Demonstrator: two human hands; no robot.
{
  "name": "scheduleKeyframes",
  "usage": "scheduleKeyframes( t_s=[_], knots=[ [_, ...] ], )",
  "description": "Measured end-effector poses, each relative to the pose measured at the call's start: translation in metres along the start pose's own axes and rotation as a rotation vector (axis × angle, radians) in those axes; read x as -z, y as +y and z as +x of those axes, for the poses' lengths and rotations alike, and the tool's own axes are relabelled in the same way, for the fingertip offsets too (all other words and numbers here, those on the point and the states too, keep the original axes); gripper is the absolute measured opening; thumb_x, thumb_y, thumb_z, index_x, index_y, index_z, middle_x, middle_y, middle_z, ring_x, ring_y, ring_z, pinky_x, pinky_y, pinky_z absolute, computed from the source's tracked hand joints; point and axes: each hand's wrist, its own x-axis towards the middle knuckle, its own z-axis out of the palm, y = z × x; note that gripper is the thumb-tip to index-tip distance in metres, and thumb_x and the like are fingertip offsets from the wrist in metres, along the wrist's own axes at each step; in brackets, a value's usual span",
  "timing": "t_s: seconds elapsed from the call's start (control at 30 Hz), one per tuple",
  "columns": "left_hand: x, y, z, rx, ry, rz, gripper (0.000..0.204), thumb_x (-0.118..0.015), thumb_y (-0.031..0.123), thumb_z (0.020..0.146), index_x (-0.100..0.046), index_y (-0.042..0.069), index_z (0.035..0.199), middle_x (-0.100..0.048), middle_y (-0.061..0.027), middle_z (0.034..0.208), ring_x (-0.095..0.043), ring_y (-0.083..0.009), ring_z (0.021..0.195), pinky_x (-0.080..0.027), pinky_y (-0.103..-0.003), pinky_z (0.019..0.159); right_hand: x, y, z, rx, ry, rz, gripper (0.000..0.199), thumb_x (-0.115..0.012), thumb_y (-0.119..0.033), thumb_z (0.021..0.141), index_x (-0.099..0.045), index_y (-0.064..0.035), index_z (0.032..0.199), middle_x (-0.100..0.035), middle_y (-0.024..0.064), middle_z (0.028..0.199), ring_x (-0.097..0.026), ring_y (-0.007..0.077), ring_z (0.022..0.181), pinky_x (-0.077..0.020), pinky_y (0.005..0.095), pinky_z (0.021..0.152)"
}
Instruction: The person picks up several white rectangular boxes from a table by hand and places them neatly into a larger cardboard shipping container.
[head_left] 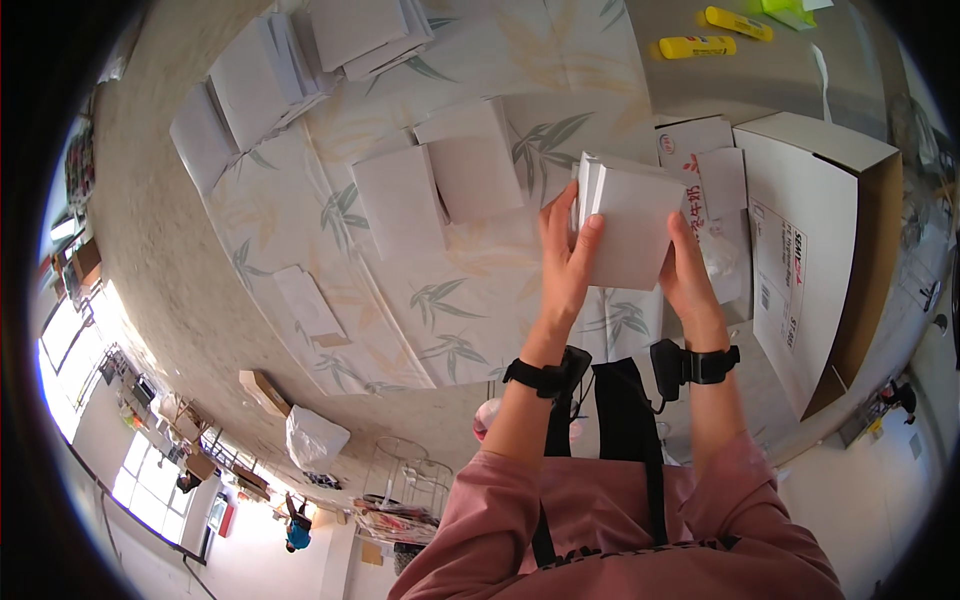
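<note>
Head view — looks down, close over table (300,230).

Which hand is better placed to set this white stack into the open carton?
Right, probably. The right hand grips the white stack on the side nearest the open carton; the left hand holds the far edge.

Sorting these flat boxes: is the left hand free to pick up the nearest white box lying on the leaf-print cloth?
Probably not yet: the left hand and right hand both grip the folded white box. The lying box itself is uncovered.
</note>
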Motion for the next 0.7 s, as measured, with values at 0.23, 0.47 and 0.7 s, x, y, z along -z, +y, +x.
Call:
scheduleKeyframes(
  t_s=[0.23,0.47,0.7],
  knots=[
    [0.0,0.013,0.01,0.178,-0.11,-0.098,0.063,-0.06,0.045,0.087,-0.046,0.0,0.13,-0.041,-0.0173,0.128,-0.042,-0.0269,0.121,-0.039,-0.035,0.097,0.013,-0.001,-0.01,0.019,-0.015,0.079,0.064,-0.061,-0.039,0.086,-0.037,-0.004,0.135,-0.044,0.007,0.13,-0.038,0.017,0.124,-0.0285,0.0327,0.103],
    [-0.018,0.061,0.017,0.194,-0.146,0.024,0.066,-0.065,0.046,0.082,-0.051,-0.002,0.126,-0.043,-0.0195,0.128,-0.047,-0.0278,0.118,-0.041,-0.035,0.095,0.008,-0.021,-0.036,0.012,0.027,0.184,0.064,-0.064,-0.038,0.083,-0.039,-0.0047,0.132,-0.047,0.0076,0.125,-0.042,0.0175,0.12,-0.0353,0.034,0.098],
    [-0.026,0.078,0.011,0.065,-0.375,-0.193,0.056,-0.055,0.04,0.09,-0.051,-0.004,0.126,-0.054,-0.0154,0.124,-0.052,-0.023,0.114,-0.037,-0.031,0.097,0.012,-0.047,-0.06,0.091,0.272,0.449,0.063,-0.063,-0.047,0.079,-0.046,-0.0114,0.128,-0.052,0.0046,0.123,-0.05,0.0218,0.115,-0.0422,0.039,0.094]
  ],
)
